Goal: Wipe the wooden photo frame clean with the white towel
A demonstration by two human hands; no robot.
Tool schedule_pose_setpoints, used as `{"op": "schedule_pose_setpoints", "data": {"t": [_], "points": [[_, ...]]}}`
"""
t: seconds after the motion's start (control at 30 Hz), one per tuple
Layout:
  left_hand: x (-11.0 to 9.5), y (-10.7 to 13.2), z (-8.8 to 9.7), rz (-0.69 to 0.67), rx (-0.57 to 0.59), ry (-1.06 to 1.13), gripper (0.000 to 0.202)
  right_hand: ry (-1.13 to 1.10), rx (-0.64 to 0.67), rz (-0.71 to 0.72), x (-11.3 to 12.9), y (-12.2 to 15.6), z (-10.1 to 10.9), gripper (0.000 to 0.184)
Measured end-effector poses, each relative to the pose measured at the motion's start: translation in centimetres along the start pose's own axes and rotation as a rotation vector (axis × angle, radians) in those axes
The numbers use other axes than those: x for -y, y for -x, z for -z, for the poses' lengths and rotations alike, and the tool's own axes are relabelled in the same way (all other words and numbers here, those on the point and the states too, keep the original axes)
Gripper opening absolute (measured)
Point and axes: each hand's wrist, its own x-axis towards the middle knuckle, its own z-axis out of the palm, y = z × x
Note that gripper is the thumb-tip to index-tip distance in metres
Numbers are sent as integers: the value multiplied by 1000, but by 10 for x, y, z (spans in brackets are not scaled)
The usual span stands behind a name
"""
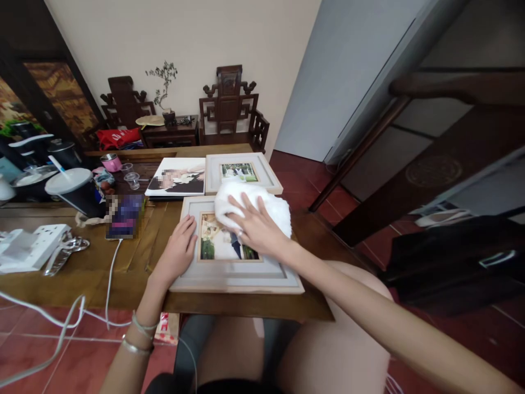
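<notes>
A framed photo (241,282) in a pale wooden frame lies flat on the table in front of me. My left hand (180,246) rests along its left edge, fingers extended and fairly flat. Under my right hand (256,224) is a bunched white fluffy cloth (276,210), held against the upper right of the frame with the fingers spread over it. The cloth hides part of the picture. Just beyond lies a second framed photo (266,172), its lower edge partly covered by the cloth. A photo print or album (174,169) lies to that one's left.
On the wooden table (147,295) to the left are a phone (125,216) on a white cable, a lidded cup (71,186) with a straw, a power strip (41,251) and a pink mug (110,162). A dark wooden chair (356,191) stands at right.
</notes>
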Motion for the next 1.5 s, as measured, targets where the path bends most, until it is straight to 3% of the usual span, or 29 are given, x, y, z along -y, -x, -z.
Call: {"op": "schedule_pose_setpoints", "data": {"t": [0.1, 0.17, 0.27, 0.43, 0.53, 0.67, 0.8, 0.9, 1.0, 1.1, 1.2, 1.37, 1.5], "points": [[0, 0, 1, 2, 6, 7, 47, 51, 34, 41, -11, -20, -5, 42], [0, 0, 1, 2, -2, 10, 46, 52, 101, 97, -7, -18, -4, 41], [0, 0, -1, 11, -18, 7, 46, -10, 214, 135, 13, 6, 11, 44], [0, 1, -5, 24, -31, 2, 46, -254, 433, 233, 48, 57, 57, 47], [2, 2, -7, 28, -29, 9, 46, -344, 470, 232, 58, 66, 65, 45], [4, 2, -7, 2, -13, 11, 47, -253, 354, 161, 50, 44, 36, 51], [-1, 1, -2, 19, -7, 69, 48, -23, 166, 122, 25, -7, 4, 46], [-10, -1, 7, 24, -16, 153, 54, 42, 149, 175, 18, -42, -6, 43], [-18, -1, 14, 50, -39, 218, 61, 28, 195, 272, 31, -53, -5, 42], [-20, 1, 16, 54, -49, 259, 65, -48, 280, 386, 53, -34, 5, 40], [-16, 2, 15, 41, -55, 261, 64, -176, 416, 423, 65, 3, 26, 43], [-9, 0, 5, 65, 32, 96, 53, -336, 504, 233, 49, 53, 60, 51], [-6, 0, -2, 25, -3, 5, 45, -290, 515, 168, 48, 56, 63, 51]]}}
